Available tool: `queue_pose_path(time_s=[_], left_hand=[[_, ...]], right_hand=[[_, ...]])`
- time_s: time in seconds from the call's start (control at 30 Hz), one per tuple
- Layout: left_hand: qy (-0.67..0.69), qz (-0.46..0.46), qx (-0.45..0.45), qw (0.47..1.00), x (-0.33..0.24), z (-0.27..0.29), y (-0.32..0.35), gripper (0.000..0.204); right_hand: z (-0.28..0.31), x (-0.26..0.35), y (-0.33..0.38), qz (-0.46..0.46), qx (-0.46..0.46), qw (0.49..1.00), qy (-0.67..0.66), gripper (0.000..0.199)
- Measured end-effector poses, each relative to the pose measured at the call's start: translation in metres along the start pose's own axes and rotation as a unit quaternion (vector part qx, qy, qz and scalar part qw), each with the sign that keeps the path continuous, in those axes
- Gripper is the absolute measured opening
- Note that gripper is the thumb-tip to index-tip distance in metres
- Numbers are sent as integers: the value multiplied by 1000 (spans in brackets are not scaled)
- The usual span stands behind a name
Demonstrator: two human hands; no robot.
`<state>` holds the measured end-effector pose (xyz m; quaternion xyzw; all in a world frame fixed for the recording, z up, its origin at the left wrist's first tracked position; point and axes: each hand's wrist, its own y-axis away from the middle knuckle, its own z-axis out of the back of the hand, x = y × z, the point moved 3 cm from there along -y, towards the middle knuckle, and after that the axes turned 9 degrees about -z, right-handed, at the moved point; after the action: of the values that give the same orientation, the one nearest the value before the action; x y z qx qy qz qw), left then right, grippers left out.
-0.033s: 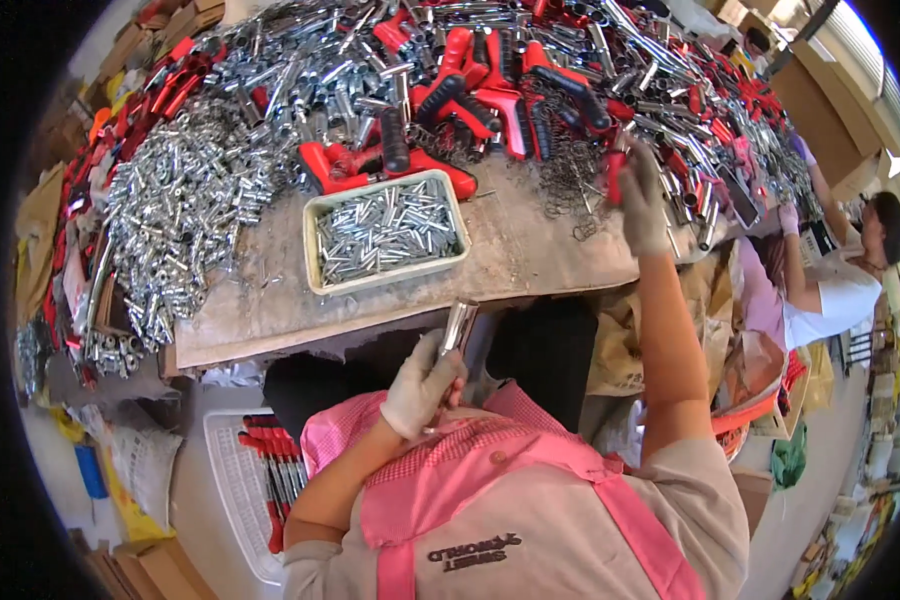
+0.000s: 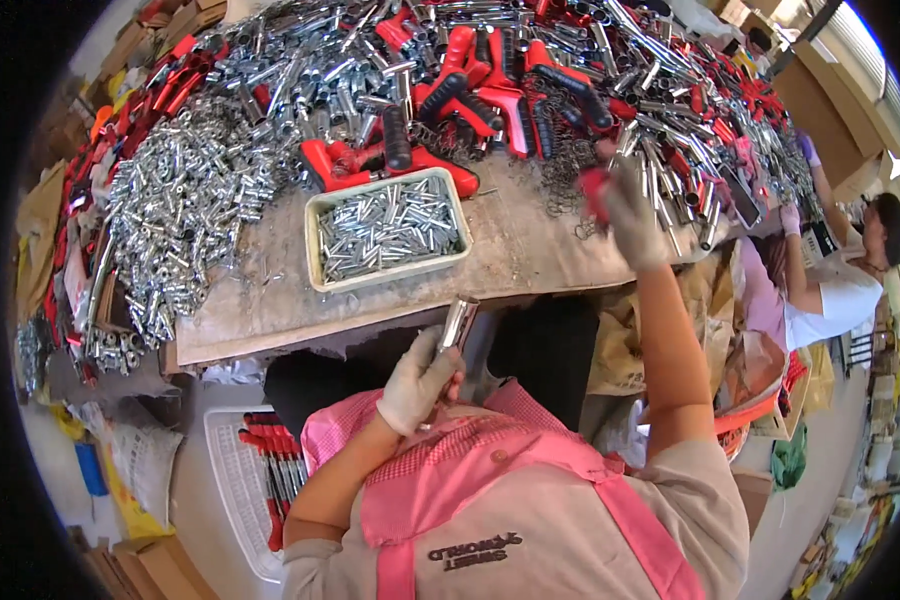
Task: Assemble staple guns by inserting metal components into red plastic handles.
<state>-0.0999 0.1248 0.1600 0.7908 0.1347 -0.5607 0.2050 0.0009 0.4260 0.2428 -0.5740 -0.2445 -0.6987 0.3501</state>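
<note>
A: Metal tube (image 2: 459, 322): short, shiny, chrome; held upright and slightly tilted below the table edge (image 2: 370, 325). Grip?

B: Left hand (image 2: 419, 382), gloved, fingers wrapped shut around its lower end. Right hand (image 2: 630, 215), gloved, reaches over the bench and pinches a red handle (image 2: 594, 187).

A: Surroundings?

B: Pale tray (image 2: 387, 232) of small metal pieces sits on the bench, near the tube. Behind it, heaped red-and-black grips (image 2: 470, 90) and chrome parts (image 2: 185, 195). Another person (image 2: 850, 275) works at far right.

The right hand (image 2: 632, 215) is blurred; its red part (image 2: 594, 188) perhaps a handle.
</note>
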Motion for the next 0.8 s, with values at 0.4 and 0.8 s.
queue_pose_path(time_s=[0.4, 0.8], left_hand=[[-511, -113, 130, 842, -24, 10, 3, 71], [-130, -41, 8, 991, -8, 15, 13, 42]], right_hand=[[-144, 20, 96, 72, 379, 906, 174, 34], [-6, -4, -136, 22, -210, 860, 463, 36]])
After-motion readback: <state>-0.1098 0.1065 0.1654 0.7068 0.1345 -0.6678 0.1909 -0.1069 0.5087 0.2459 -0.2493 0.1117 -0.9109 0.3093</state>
